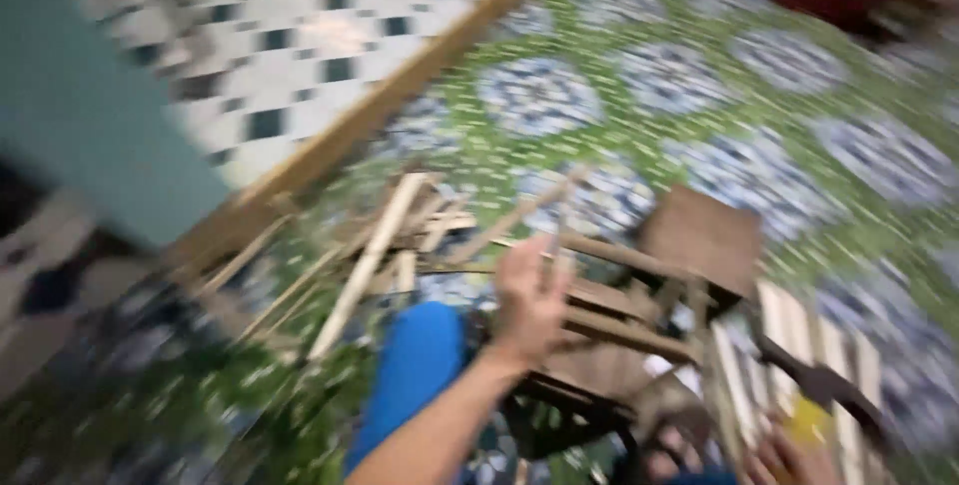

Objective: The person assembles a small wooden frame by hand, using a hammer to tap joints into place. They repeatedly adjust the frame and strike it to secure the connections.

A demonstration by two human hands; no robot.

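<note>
Green patterned mat point(639, 135), blurred; left hand point(529, 300) spread over wooden sticks point(400, 235); right hand point(789, 460), cropped, seemingly gripping something yellow point(807, 423).

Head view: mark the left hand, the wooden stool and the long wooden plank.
left hand point(529, 295), head view, back of the hand.
wooden stool point(702, 237), head view, flat brown seat top.
long wooden plank point(385, 105), head view, middle of its length.

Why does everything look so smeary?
Head view: the whole picture is streaked with motion blur. The left hand over the wooden sticks is soft-edged, the green patterned mat smears into streaks, and the right hand at the bottom edge is hardly readable.
</note>
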